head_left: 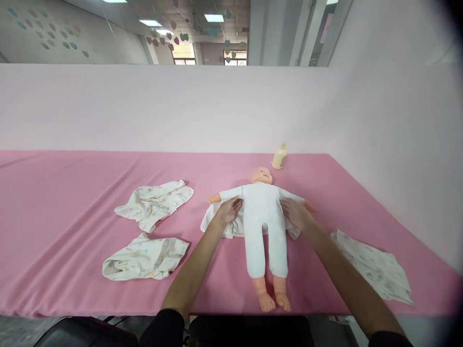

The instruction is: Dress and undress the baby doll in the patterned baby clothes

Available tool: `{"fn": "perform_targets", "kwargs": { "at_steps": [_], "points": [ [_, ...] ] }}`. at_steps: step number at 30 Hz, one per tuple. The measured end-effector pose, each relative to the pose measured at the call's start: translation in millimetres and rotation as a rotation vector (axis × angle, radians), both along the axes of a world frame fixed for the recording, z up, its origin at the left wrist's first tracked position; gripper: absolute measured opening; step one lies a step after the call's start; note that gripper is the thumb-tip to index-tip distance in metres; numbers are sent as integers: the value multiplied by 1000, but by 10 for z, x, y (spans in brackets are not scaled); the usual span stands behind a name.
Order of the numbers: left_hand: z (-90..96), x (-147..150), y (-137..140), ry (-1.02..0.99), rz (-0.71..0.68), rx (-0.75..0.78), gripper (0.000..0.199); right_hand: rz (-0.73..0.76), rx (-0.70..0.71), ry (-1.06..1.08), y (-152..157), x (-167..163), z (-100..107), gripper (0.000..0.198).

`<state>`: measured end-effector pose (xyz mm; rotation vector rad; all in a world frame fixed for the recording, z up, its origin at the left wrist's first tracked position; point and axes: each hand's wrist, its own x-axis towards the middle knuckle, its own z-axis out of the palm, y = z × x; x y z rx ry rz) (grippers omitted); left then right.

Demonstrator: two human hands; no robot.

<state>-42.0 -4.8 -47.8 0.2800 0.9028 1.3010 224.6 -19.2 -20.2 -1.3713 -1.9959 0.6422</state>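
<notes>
A baby doll (pixel 265 207) with a white cloth body lies on its back, head toward the wall and bare feet toward me. Its arms stretch out sideways. Beneath its torso a white cloth garment (pixel 236 227) is spread, showing on both sides. My left hand (pixel 230 210) rests beside the doll's torso on the left, over the garment and just below the doll's arm, fingers stretched out. On the other side my right hand (pixel 293 212) lies against the torso, its fingers also extended. Neither hand visibly grips anything; the fingertips are partly hidden against the doll.
A pink sheet (pixel 72 217) covers the table. Two printed white baby garments (pixel 159 200) (pixel 144 258) lie to the left, and a folded printed cloth (pixel 374 267) lies to the right. A pale yellow pump bottle (pixel 279 156) stands near the back wall (pixel 162 108). Below left is a black chair (pixel 85 332).
</notes>
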Motion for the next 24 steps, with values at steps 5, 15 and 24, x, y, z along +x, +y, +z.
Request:
{"fn": "perform_targets", "kwargs": {
  "at_steps": [5, 15, 24],
  "points": [
    [90, -275, -245, 71, -66, 5, 6, -129, -246, 61, -107, 30, 276, 65],
    [29, -668, -480, 583, -10, 10, 11, 427, 178, -541, 384, -1480, 458, 62],
    [-53, -1056, -239, 1157, 155, 5, 24, 460, 193, -592, 793, -1701, 202, 39]
  ]
}}
